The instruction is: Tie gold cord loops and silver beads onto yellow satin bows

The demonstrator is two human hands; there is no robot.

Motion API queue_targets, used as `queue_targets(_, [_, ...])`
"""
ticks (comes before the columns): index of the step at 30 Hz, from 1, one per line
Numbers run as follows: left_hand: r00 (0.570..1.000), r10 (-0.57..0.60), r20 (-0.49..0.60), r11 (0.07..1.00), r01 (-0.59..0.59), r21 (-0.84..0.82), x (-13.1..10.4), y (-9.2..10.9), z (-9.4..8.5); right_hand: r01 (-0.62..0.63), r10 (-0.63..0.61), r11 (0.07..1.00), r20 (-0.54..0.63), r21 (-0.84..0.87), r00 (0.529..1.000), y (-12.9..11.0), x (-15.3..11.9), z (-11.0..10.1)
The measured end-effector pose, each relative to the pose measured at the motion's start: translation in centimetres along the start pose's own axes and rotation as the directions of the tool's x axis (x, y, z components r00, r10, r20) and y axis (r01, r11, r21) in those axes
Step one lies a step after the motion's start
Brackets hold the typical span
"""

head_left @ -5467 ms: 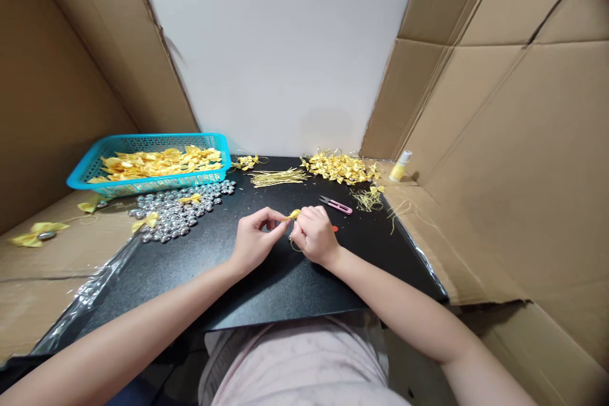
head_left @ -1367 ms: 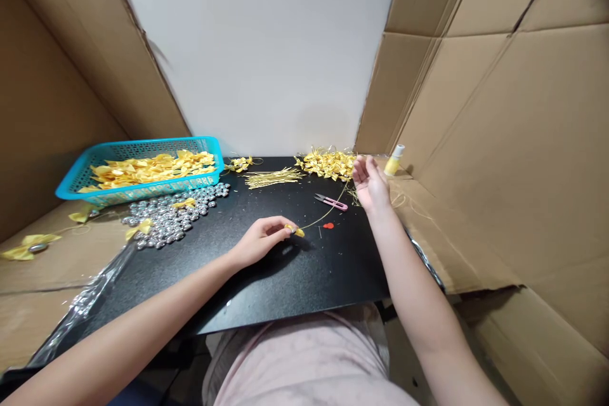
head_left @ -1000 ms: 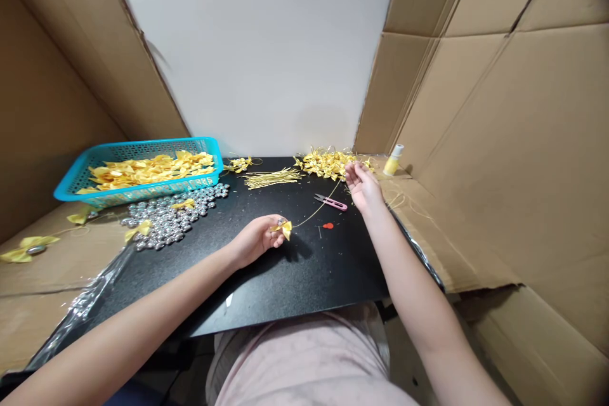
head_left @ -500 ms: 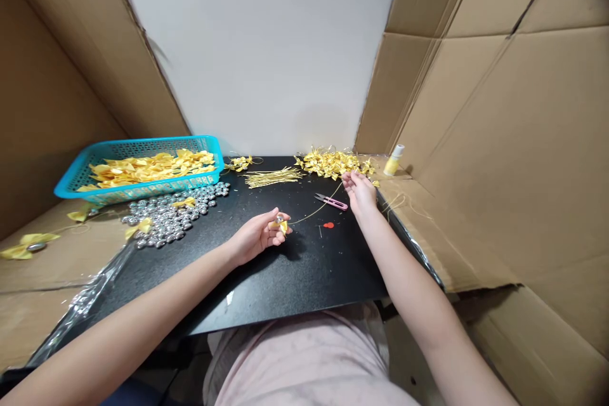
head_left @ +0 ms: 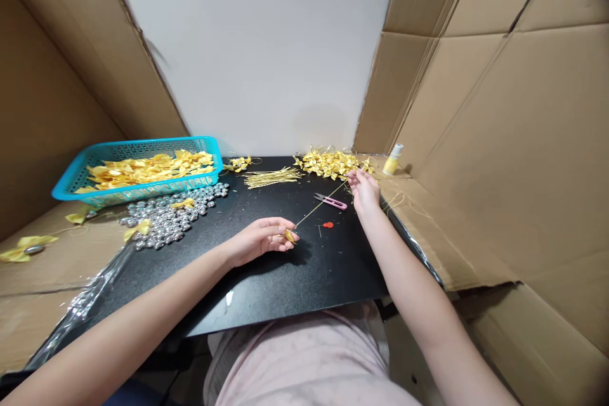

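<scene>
Between the fingers of my left hand sits a yellow ribbon bow, partly hidden by the fingertips. A thin gold cord runs straight up and right from it to my right hand, whose fingers pinch its far end. Pink-handled thread snips lie on the black table just under the cord. Below them are a small red piece and a thin needle-like sliver.
At the left, a turquoise basket holds yellow bows. Silver beads spread in front of it. Gold cord lengths and a heap of yellow bows lie at the back. A thread spool stands right; cardboard walls flank the table.
The cord has gone from slack to taut. My right hand has moved slightly right, and my left fingers have turned over the bow, covering the silver bead seen before.
</scene>
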State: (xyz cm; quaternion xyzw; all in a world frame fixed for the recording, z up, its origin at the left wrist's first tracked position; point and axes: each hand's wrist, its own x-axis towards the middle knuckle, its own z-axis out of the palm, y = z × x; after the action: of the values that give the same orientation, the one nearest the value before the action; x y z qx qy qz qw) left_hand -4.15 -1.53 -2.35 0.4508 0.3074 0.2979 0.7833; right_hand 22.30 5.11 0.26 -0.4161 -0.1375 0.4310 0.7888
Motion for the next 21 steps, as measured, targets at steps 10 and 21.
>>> queue_targets(10, [0.999, 0.032, -0.016, 0.993, -0.029, 0.116, 0.05, -0.12, 0.17, 0.033, -0.033, 0.999, -0.040, 0.008, 0.999, -0.01, 0.63, -0.26])
queue_targets(21, [0.991, 0.126, -0.045, 0.968, -0.113, 0.226, 0.03, -0.06, 0.40, 0.038, -0.039, 0.999, -0.055, -0.010, 0.998, -0.31, 0.81, -0.56])
